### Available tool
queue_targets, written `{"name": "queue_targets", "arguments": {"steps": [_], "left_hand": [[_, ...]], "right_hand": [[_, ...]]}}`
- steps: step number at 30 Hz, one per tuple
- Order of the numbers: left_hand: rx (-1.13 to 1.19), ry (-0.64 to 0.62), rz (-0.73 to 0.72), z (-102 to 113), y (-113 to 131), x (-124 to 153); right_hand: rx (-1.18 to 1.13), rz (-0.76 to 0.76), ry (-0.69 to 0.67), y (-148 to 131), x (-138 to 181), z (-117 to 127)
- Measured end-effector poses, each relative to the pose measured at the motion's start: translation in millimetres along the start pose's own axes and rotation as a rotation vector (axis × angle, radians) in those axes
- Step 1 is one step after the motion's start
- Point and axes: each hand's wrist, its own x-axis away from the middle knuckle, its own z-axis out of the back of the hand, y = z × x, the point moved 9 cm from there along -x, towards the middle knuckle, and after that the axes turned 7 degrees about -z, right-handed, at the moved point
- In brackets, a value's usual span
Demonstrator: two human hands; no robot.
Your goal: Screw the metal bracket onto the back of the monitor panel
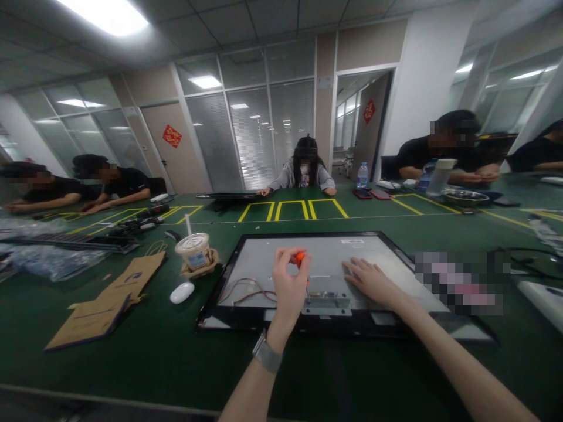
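A flat monitor panel (pixel 373 246) lies face down on the green table, its grey metal back up, with thin red wires (pixel 246 290) at its left. My left hand (pixel 288 287) is closed round an orange-handled screwdriver (pixel 299 258), held upright over a small metal board (pixel 326 299) near the panel's front edge. A watch sits on that wrist. My right hand (pixel 372 281) lies flat with fingers stretched out on the panel's back, just right of the screwdriver.
A lidded drink cup (pixel 193 251) with a straw, a white mouse (pixel 182 292) and brown paper bags (pixel 109 299) lie to the left. Several people sit around the table's far and side edges. Cables and a white device (pixel 543 296) are at the right.
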Motion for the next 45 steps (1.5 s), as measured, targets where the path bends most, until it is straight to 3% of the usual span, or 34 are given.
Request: {"name": "queue_targets", "arguments": {"steps": [7, 21, 25, 31, 45], "left_hand": [[0.016, -0.013, 0.015, -1.2, -1.4, 1.0], [0.158, -0.153, 0.097, -15.9, -10.1, 2.9], [0.071, -0.089, 0.028, -8.6, -5.2, 0.4], [0.022, 0.001, 0.043, 0.4, -6.7, 1.1], [0.137, -0.072, 0.135, -10.9, -17.5, 7.1]], "right_hand": [[-0.024, 0.005, 0.025, 2.6, -1.3, -2.1], [0.03, -0.007, 0.063, 2.5, -0.3, -11.4], [0.005, -0.014, 0.116, 2.3, 0.8, -10.8], [0.013, -0.02, 0.128, 1.3, 1.6, -12.5], [0.049, -0.007, 0.101, -2.2, 2.2, -10.7]]}}
